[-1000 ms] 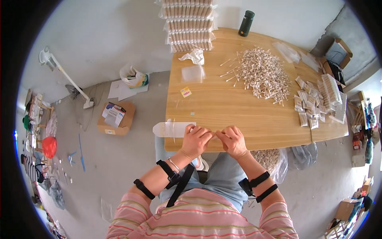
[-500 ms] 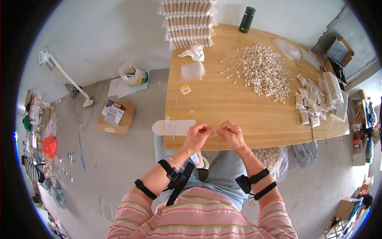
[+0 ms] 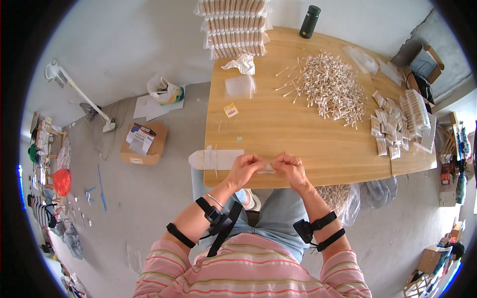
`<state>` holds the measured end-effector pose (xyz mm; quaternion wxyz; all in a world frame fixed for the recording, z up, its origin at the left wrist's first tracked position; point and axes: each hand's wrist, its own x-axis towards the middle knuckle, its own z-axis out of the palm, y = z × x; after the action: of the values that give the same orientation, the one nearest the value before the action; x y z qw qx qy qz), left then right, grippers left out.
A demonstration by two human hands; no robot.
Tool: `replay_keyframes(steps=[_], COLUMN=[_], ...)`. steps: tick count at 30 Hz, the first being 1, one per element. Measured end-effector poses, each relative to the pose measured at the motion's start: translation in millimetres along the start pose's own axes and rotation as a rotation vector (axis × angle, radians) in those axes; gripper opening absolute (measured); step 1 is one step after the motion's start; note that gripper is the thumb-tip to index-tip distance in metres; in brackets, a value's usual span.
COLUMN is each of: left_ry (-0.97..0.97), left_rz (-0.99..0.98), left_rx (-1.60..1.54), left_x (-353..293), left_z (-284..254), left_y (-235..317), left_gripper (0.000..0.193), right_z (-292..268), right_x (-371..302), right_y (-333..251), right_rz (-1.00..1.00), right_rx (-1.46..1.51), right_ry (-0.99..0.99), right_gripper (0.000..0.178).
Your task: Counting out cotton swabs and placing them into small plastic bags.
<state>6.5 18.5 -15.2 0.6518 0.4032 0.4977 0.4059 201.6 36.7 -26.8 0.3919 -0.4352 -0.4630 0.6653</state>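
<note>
Now both hands, left hand (image 3: pixel 244 170) and right hand (image 3: pixel 292 169), pinching small clear packet (image 3: pixel 267 168) between fingertips, at near edge of wooden table (image 3: pixel 278 124); swab pile (image 3: pixel 332 87) well apart.

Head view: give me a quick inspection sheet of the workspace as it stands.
Surface: wooden table, mostly bare in the middle.
Job's things: small clear packet held between both hands at the near edge; heap of cotton swabs at the far right; stacks of filled packets by the right edge; clear bags overhanging the left corner.
Clutter: crumpled wrapper, dark bottle, wrapped bundles at the far edge.
Fingers: left hand and right hand both pinch the packet.
Cables: nothing seen on the table; cords trail on the floor at left.
Surroundings: cardboard box, white lamp and plastic bag on the concrete floor.
</note>
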Motion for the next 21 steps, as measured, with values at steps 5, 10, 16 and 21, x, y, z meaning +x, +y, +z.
replay_keyframes(steps=[5,10,16,21], left_ry=[-0.045,0.053,0.083,0.001], left_rz=[0.045,0.41,0.403,0.134], left_rx=[0.053,0.326,0.498,0.302], left_x=[0,-5,-7,-8], left_z=[-1,9,6,5], left_y=[-3,-6,-10,-1], left_gripper=[0.014,0.019,0.024,0.019], right_z=[-1,-1,5,2], right_x=[-1,-5,-7,-6], right_y=[-6,-6,-12,-11], right_rz=[0.047,-0.261,-0.363,-0.468], right_rx=[-0.077,-0.451,-0.54,-0.585], right_ry=[-0.018,0.016,0.013,-0.001], right_gripper=[0.004,0.005,0.005,0.007])
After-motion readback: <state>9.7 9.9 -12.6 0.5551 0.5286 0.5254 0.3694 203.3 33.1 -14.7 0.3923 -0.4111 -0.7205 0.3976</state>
